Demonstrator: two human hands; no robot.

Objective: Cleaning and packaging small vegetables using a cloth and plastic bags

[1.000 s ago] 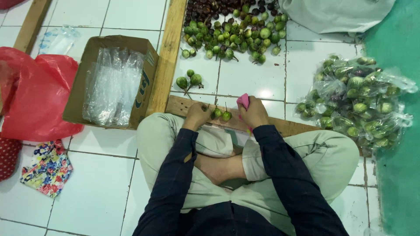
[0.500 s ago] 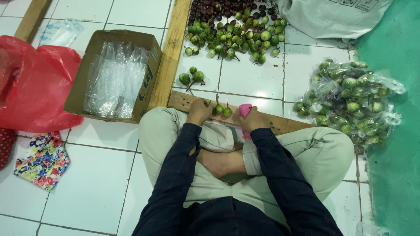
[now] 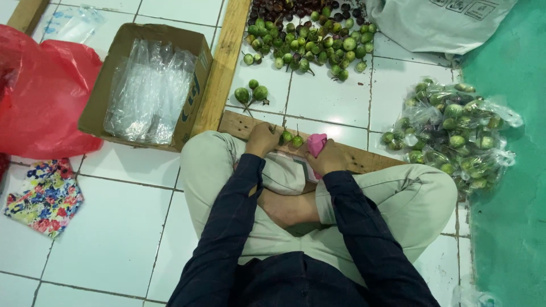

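— Hands first: where are they?

— Both sit low on a wooden plank (image 3: pixel 347 156) that lies across the tiled floor (image 3: pixel 114 227) in front of the person's crossed legs. The left hand (image 3: pixel 263 139) is curled, fingers bent down onto the plank just beside two small green round fruits (image 3: pixel 291 138). Whether it pinches one of their stems, I cannot tell.

— And the right?

— The right hand (image 3: pixel 328 161) is wrapped around a small pink object (image 3: pixel 316 143), which sticks up above the knuckles. It stands just right of the two green fruits, close to touching them.

— What lies beyond the plank?

— A cluster of three green fruits on stems (image 3: pixel 252 93) rests on the tiles just past the plank. Farther off is a big heap of green fruits (image 3: pixel 310 45), with darker purple ones (image 3: pixel 284 8) behind it at the top edge.

— Anything to the sides?

— On the person's right, a pile of clear bags filled with green fruits (image 3: pixel 452 133) sits at the edge of a green mat (image 3: pixel 506 227). A grey sack (image 3: pixel 438 23) lies above it. On the left, an open cardboard box (image 3: pixel 102 96) holds empty clear plastic bags (image 3: pixel 148 94); a long wooden beam (image 3: pixel 224 62) runs beside it. Farther left is a red plastic bag (image 3: pixel 40 96), and below it a flowered cloth (image 3: pixel 45 196).
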